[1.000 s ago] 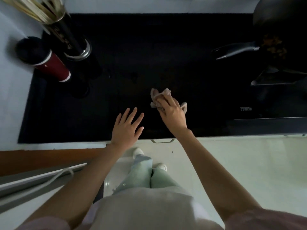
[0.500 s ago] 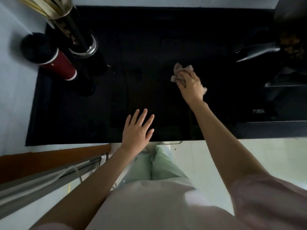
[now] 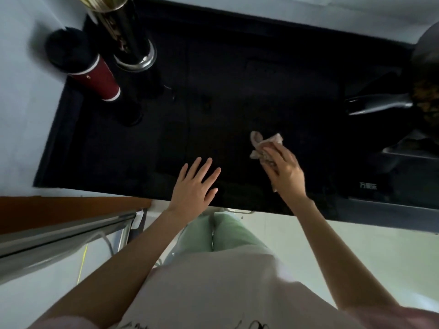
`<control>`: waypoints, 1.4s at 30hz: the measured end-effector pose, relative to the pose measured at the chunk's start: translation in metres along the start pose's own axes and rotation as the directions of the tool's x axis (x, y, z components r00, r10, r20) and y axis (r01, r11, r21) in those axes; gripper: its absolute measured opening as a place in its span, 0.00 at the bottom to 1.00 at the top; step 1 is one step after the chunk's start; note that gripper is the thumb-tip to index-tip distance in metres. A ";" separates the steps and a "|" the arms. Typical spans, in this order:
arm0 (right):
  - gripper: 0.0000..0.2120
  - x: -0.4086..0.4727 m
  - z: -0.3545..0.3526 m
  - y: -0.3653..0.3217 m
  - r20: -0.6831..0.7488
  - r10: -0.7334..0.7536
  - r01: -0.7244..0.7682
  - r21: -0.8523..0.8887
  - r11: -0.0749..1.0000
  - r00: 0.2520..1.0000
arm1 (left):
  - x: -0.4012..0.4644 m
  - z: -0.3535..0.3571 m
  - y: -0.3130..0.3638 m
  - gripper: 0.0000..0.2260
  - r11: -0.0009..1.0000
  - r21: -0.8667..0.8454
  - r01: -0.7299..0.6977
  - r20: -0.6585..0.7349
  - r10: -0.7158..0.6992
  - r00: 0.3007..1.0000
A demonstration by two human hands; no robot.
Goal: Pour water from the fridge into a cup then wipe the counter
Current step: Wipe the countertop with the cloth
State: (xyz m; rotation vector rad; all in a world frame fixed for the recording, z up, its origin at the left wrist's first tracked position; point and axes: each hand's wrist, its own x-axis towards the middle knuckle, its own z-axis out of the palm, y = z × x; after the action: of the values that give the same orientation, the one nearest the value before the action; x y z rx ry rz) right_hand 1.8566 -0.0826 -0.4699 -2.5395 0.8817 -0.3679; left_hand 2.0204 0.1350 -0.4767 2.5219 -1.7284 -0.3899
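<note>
White lettering [image 3: 368,185] is printed on the black surface near the front right; it is too small to read. The tall metal holder [image 3: 129,34] at the back left carries dark marks down its side, also unreadable.

The black tabletop [image 3: 237,96] is bounded by a pale surface on the left and back, and its front edge runs just past both wrists. The middle of the black surface lies bare between the holder and the pan [image 3: 425,74], whose handle [image 3: 377,106] points left into that space.

The cloth [image 3: 262,144], pale and crumpled, lies on the tabletop right of centre. The right hand [image 3: 285,168] grasps it, fingers [image 3: 273,154] curled over its near part, with cloth showing beyond the fingertips. The left hand [image 3: 193,186] rests flat near the front edge, fingers released and spread, apart from the cloth.

A red cup [image 3: 95,77] with a black lid stands at the left edge, just beside the holder. A grey tray [image 3: 411,153] sits below the pan at the right. A wooden strip [image 3: 71,207] and a metal rail [image 3: 64,236] lie lower left, below the front edge.
</note>
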 end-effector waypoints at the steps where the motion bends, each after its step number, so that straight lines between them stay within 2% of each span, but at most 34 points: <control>1: 0.18 0.015 -0.004 0.009 -0.007 0.047 -0.047 -0.009 0.999 0.999 | 0.000 -0.001 0.001 0.24 1.000 -0.006 0.008 0.005 -0.008 1.000; 4: 0.19 0.074 -0.012 0.009 -0.001 0.167 -0.167 -0.001 0.986 0.986 | 0.001 -0.003 0.003 0.24 0.999 -0.028 0.044 -0.004 -0.044 0.999; 7: 0.20 0.125 0.003 -0.014 0.064 0.214 -0.210 -0.057 0.976 0.975 | 0.010 -0.009 0.000 0.23 0.994 -0.028 0.104 -0.044 -0.106 0.993; 10: 0.21 0.140 0.023 -0.048 0.122 0.121 -0.114 -0.057 0.992 0.985 | 0.031 -0.021 -0.009 0.24 0.980 -0.044 0.196 -0.053 -0.198 0.979; 14: 0.20 0.106 0.027 -0.073 0.112 -0.141 0.138 0.038 0.990 0.984 | 0.070 -0.032 -0.023 0.24 0.956 -0.037 0.292 -0.001 -0.292 0.956; 16: 0.21 0.084 0.024 -0.058 0.103 -0.204 0.199 0.059 0.978 0.974 | 0.086 -0.037 -0.028 0.24 0.958 -0.042 0.284 -0.012 -0.285 0.958; 20: 0.20 0.073 0.014 -0.005 0.045 -0.104 0.101 0.063 0.993 0.994 | 0.107 -0.040 -0.041 0.24 0.961 -0.039 0.274 0.011 -0.273 0.962; 24: 0.20 0.129 0.007 0.015 0.035 0.007 -0.008 0.028 1.000 0.999 | 0.115 -0.036 -0.047 0.25 0.962 -0.030 0.271 0.035 -0.270 0.962; 28: 0.19 0.203 0.027 -0.003 0.051 0.046 -0.048 0.037 0.998 0.998 | 0.113 -0.031 -0.047 0.24 0.962 -0.039 0.272 0.008 -0.272 0.962; 30: 0.20 0.224 0.040 -0.029 0.080 0.010 -0.012 0.024 1.000 0.997 | 0.112 -0.029 -0.047 0.24 0.962 -0.040 0.270 -0.011 -0.271 0.963; 33: 0.21 0.224 0.055 -0.065 0.147 -0.148 0.141 0.054 0.988 0.978 | 0.112 -0.027 -0.051 0.24 0.968 -0.027 0.249 -0.033 -0.249 0.968; 37: 0.21 0.182 0.049 -0.056 0.178 -0.324 0.306 0.118 0.945 0.929 | 0.111 -0.025 -0.055 0.24 0.970 -0.015 0.241 -0.039 -0.241 0.970; 42: 0.21 0.177 0.033 -0.014 0.104 -0.202 0.193 0.093 0.977 0.974 | 0.111 -0.024 -0.053 0.24 0.967 -0.040 0.250 -0.042 -0.252 0.967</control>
State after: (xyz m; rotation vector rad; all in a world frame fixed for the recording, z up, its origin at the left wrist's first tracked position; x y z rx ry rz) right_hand 2.0121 -0.1754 -0.4732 -2.5493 0.5620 -0.3099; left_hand 2.1118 0.0500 -0.4828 2.7085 -1.3766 -0.3662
